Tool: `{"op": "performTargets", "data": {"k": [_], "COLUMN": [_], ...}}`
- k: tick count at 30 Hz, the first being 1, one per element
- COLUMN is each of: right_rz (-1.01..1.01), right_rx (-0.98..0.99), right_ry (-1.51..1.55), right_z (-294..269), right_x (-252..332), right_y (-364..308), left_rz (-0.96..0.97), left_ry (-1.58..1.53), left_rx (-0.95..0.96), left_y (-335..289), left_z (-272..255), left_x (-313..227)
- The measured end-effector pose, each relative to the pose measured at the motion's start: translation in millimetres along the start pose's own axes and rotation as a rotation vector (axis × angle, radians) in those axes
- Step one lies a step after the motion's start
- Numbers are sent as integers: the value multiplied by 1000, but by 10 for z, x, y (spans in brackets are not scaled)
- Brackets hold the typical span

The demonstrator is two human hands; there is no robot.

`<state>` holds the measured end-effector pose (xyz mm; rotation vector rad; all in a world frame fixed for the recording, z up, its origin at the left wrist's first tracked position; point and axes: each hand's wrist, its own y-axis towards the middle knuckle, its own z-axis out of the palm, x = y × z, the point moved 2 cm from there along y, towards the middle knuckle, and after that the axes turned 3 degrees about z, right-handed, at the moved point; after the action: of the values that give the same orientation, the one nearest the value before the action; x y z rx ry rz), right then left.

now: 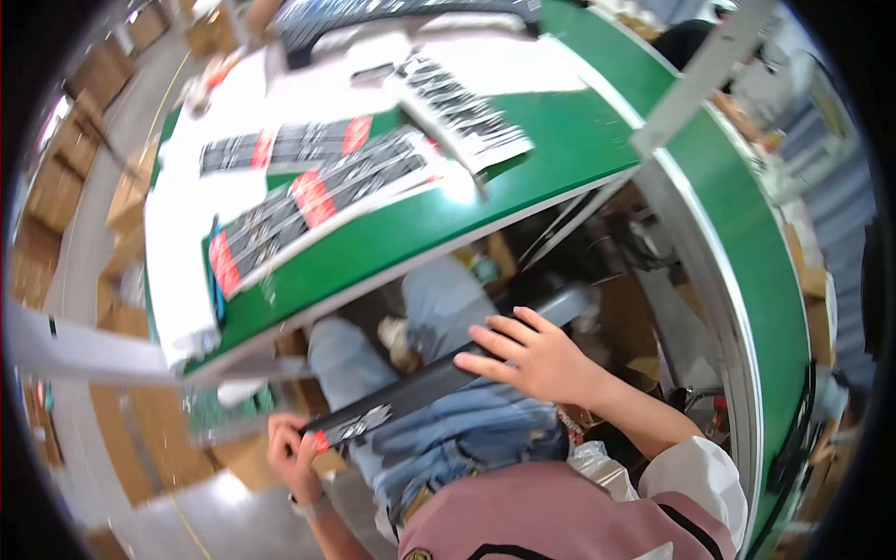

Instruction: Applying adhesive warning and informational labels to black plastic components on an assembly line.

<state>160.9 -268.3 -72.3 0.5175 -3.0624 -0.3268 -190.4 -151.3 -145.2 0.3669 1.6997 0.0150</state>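
Note:
A long black plastic strip (425, 385) lies slantwise across my lap, over my jeans. My left hand (294, 455) is closed round its left end, thumb near a red and white printed sticker (359, 429) on the strip. Toward the other end, my right hand (527, 359) rests palm down with fingers stretched and spread, touching the upper face. Part of the strip's right end is hidden beneath that hand.
Sheets of black, red and white stickers (322, 198) lie on a green table (392, 250) ahead. A stack of striped strips (467, 112) and a dark moulded part (401, 14) are farther back. Cardboard boxes (61, 187) stand at left; a metal frame post (719, 271) rises at right.

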Motion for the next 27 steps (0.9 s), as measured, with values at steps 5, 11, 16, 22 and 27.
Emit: {"op": "performTargets", "data": {"k": [5, 11, 16, 22, 27], "right_rz": [16, 9, 925, 1613, 2018], "right_rx": [-108, -299, -694, -816, -1197], "right_ry": [-259, -211, -380, -434, 79], "right_z": [-91, -747, -1032, -1216, -1536], "right_x": [-643, -583, -672, -1308, -2687], "right_y": [-523, -1005, -2985, -5170, -6417], "left_rz": [35, 54, 283, 489, 624], "left_ry": [-57, -266, -204, 38, 151], "left_rx": [55, -141, -39, 275, 186], "left_y": [111, 287, 564, 913, 1317], "left_z": [86, 132, 443, 1047, 1114], "left_x": [10, -354, -760, -1223, -1176]}}
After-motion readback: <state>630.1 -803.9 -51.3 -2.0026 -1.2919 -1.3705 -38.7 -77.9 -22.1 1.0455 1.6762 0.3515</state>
